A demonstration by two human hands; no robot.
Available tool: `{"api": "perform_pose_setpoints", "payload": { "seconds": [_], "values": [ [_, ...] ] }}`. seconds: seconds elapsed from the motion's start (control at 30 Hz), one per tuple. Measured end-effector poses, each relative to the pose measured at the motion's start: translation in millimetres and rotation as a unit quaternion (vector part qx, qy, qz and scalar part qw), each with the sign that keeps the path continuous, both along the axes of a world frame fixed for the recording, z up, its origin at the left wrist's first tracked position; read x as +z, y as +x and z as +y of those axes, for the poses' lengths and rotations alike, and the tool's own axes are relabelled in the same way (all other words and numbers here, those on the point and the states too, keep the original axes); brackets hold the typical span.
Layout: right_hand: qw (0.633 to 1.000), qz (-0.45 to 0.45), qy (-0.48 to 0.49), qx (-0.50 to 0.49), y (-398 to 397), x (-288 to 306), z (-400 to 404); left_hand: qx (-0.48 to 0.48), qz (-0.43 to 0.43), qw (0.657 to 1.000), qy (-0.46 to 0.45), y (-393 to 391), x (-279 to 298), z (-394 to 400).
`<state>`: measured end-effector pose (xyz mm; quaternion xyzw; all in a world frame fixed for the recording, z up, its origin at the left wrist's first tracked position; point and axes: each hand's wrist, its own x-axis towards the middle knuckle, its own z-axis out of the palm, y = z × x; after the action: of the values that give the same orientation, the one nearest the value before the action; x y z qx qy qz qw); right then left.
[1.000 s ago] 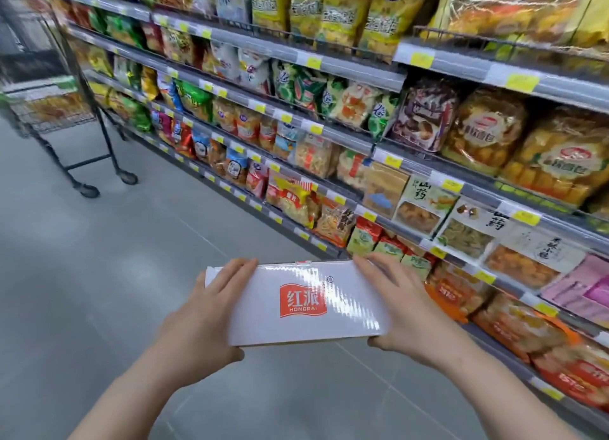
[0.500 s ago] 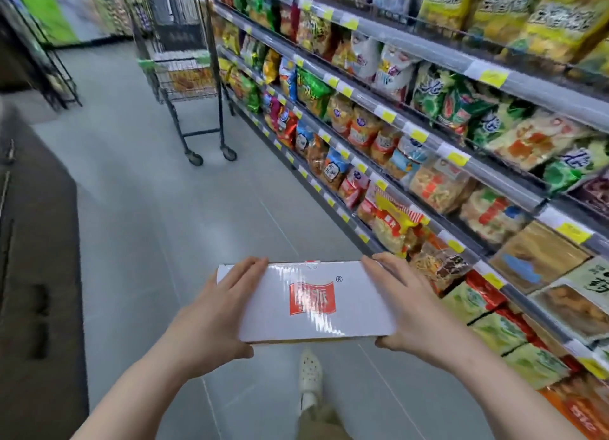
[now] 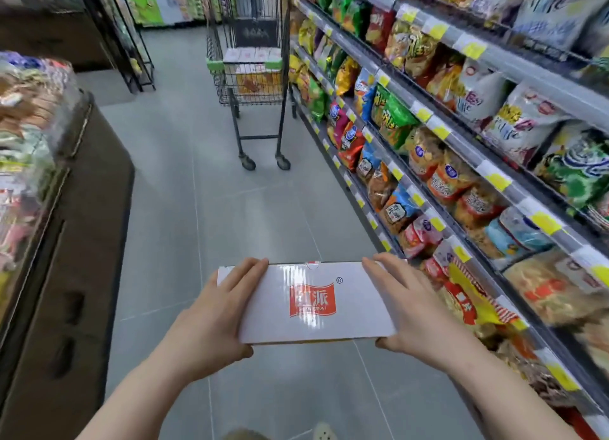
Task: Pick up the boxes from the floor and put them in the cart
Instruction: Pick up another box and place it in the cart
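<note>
A white box point(image 3: 316, 303) is gripped at both ends by the left hand point(image 3: 214, 321) and right hand point(image 3: 415, 311), well short of the cart point(image 3: 250, 77); it could be dropped if either grip loosens.

Glossy cardboard box point(image 3: 313, 303); wire-metal cart point(image 3: 250, 77); matt tiled floor point(image 3: 204, 209).

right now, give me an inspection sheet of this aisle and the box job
surface: grey tiled floor, no boxes seen on it
job's things: white box with red logo held level between both hands; wire cart ahead beside the shelves, already holding similar white boxes
clutter: nothing seen
grippers: left hand grips the box's left end, right hand its right end
cables: nothing seen
surroundings: snack shelves on the right, dark display counter on the left
</note>
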<state>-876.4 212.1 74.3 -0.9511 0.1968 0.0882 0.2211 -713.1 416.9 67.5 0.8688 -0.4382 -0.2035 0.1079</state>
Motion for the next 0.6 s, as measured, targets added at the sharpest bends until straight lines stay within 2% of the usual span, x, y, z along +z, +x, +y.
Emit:
{"api": "perform_pose_setpoints", "payload": {
  "seconds": [0.3, 0.6],
  "values": [
    [1.0, -0.001, 0.008, -0.021, 149.3, -15.8, -31.1, -0.018, 0.058, 0.998, -0.011, 161.5, -26.5, -35.8],
    [0.995, -0.048, 0.015, -0.082, 326.3, -15.2, -49.0, -0.068, 0.024, 0.997, -0.003, 357.7, 2.9, -74.2]
  ]
}}
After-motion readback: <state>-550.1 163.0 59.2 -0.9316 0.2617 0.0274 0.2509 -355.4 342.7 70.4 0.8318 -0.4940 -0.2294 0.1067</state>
